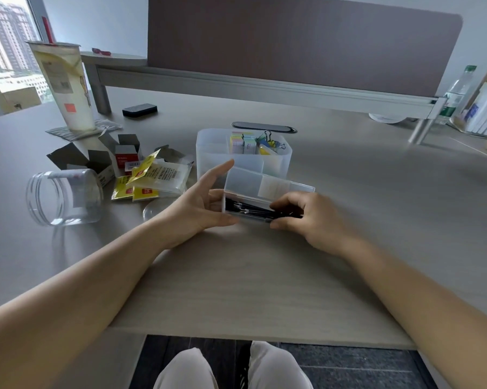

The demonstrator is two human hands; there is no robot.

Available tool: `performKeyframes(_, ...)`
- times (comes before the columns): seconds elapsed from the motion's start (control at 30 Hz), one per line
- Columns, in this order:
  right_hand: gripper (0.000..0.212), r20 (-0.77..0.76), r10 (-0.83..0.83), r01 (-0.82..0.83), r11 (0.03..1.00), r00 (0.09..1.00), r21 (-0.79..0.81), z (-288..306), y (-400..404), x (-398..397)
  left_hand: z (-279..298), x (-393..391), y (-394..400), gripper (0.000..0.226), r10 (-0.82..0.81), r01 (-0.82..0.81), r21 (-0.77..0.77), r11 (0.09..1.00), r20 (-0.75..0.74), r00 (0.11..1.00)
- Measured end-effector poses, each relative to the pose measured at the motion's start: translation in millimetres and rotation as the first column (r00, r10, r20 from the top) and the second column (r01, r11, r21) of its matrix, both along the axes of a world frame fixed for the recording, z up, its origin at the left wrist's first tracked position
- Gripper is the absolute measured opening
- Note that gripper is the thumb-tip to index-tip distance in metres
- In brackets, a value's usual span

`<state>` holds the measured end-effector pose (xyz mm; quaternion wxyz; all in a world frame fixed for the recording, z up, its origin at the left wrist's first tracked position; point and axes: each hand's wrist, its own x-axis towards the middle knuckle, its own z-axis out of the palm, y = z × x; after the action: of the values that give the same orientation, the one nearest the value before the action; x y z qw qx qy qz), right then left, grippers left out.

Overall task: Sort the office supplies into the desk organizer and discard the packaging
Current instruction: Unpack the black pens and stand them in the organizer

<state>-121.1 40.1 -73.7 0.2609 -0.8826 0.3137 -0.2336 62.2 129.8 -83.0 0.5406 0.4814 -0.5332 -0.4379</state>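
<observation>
Here, the left hand (200,203), fingers spread straight, braces the end of an open translucent pen case (264,186), steadying it while the right hand (301,217) pinches the black pens (248,209) inside with curled fingers (probably to lift them out). The desk organizer (208,153) stands just beyond both hands. Torn packaging (152,175) lies left of the left hand, its print unreadable.

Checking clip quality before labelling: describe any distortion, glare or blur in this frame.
Head view: wide-angle distortion bows the grey fabric desk divider; head view: daylight from the upper-left window gives soft shadows and glints on the clear plastic jar; head view: the right hand looks slightly soft over the black pens.
</observation>
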Motion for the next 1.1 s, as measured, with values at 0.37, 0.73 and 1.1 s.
performKeyframes(0.37, 0.016, -0.106, 0.100, -0.089, 0.990, 0.989, 0.106, 11.3, -4.0, 2.2, -0.4, 5.3, 0.5, 0.084, -0.044, 0.046, 0.045, 0.998, -0.041, 0.998)
performKeyframes(0.73, 0.025, -0.155, 0.174, -0.148, 0.975, 0.972, 0.166, 15.6, -10.6, 5.8, -1.0, 6.0, 1.2, 0.084, -0.039, 0.041, 0.037, 0.998, -0.052, 0.998)
performKeyframes(1.1, 0.025, -0.330, 0.248, -0.189, 0.961, 0.911, 0.203, 29.1, -11.1, 10.6, -3.5, 7.0, -0.7, 0.084, -0.041, 0.044, 0.028, 0.999, -0.094, 0.995)
